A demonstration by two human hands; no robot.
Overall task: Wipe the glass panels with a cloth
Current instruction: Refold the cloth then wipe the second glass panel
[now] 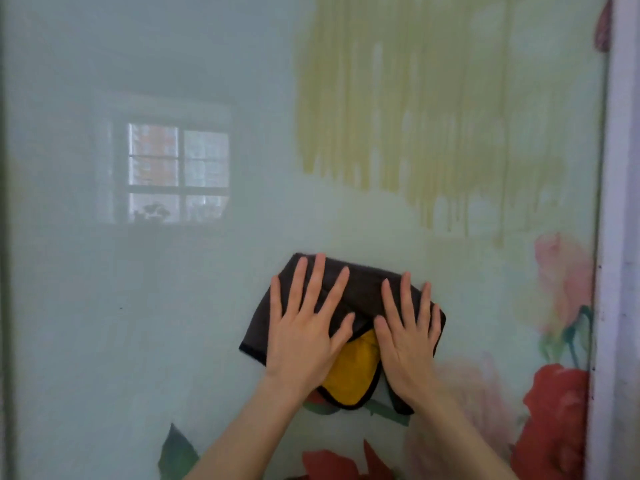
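Quick tally: I'm counting one glass panel (173,341) and one cloth (363,289). Two grips are showing, the left grip (304,334) and the right grip (408,337). I'm also seeing one window reflection (178,173), one yellowish streaky patch (415,116), a red flower (554,410) at the right edge and a second red flower (332,462) along the bottom, so two.

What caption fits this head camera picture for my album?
Left hand and right hand press a dark cloth on the flowered glass panel.
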